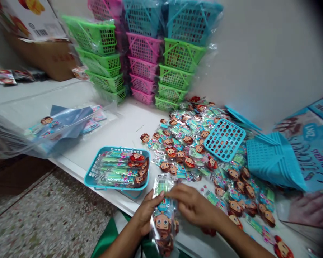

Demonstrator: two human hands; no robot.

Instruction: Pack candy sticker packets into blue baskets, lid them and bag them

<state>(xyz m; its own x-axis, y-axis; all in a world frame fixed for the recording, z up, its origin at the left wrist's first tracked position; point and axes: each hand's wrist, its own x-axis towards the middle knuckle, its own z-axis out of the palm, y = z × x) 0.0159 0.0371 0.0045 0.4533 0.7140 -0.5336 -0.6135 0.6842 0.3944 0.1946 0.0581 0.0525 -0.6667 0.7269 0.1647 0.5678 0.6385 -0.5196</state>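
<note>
Head cam: L hand (148, 213) grips figure pkts (162, 222) over worktop's (121, 123) front edge, count unclear. R hand (191, 202) curled at their top, can't tell if pinching. Blue basket (89, 175) just left, same edge; btm hidden under stacked pkts (121, 168).

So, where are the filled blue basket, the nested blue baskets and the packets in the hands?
Filled blue basket (93, 167), head view: its left side.
Nested blue baskets (266, 156), head view: a mesh wall.
Held packets (162, 223), head view: the front cartoon face.
</note>
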